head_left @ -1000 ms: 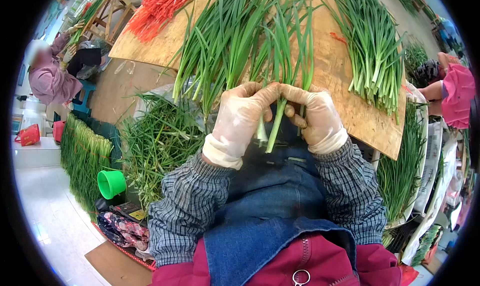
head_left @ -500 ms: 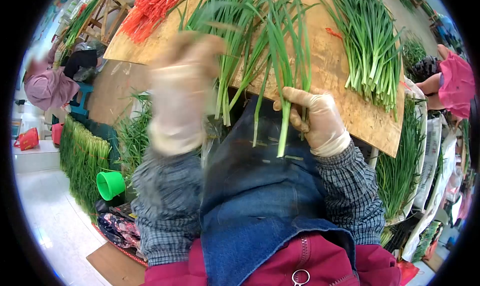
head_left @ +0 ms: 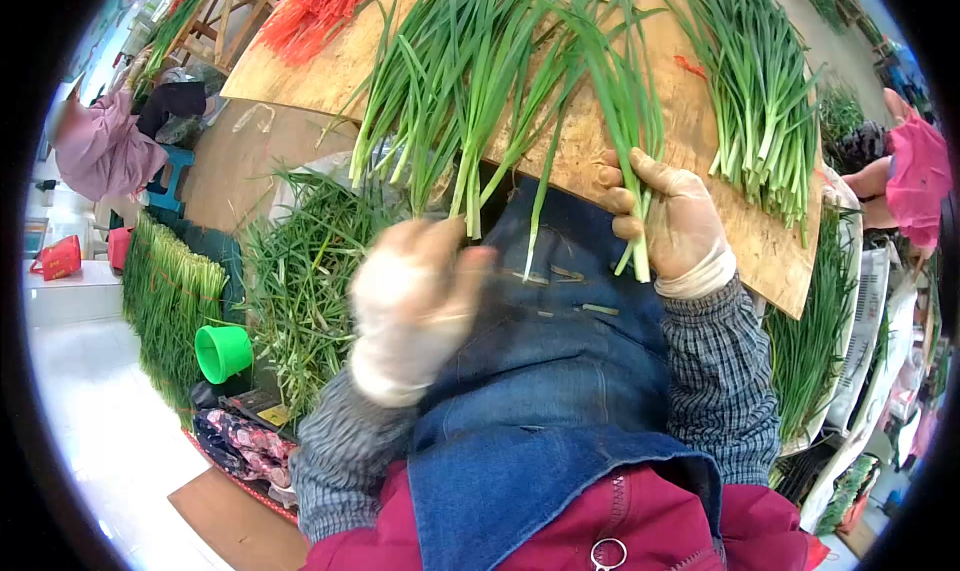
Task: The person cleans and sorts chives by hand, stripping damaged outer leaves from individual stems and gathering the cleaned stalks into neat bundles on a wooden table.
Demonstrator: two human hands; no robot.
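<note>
My right hand (head_left: 672, 216), in a pale thin glove, is closed around a small bunch of garlic chives (head_left: 632, 121). The pale stem ends poke out below the fingers, over my denim apron (head_left: 540, 361). My left hand (head_left: 415, 296), gloved too, is blurred by motion. It is near the lower ends of a loose pile of chives (head_left: 485, 101), thumb apart from the fingers, with nothing visible in it. That pile overhangs the near edge of the wooden board (head_left: 680, 131). One single stalk (head_left: 542, 196) hangs between my hands.
A neat pile of chives (head_left: 765, 121) lies on the board's right side. Red plastic strips (head_left: 325, 16) lie at its far left. Leaf trimmings (head_left: 320, 281) fill a bag at left, beside a green bucket (head_left: 223, 353). A person in pink (head_left: 105, 151) sits at far left.
My left hand has come down and toward the middle from above the board's left side. The right hand keeps its grip on the chives, shifted slightly right in view.
</note>
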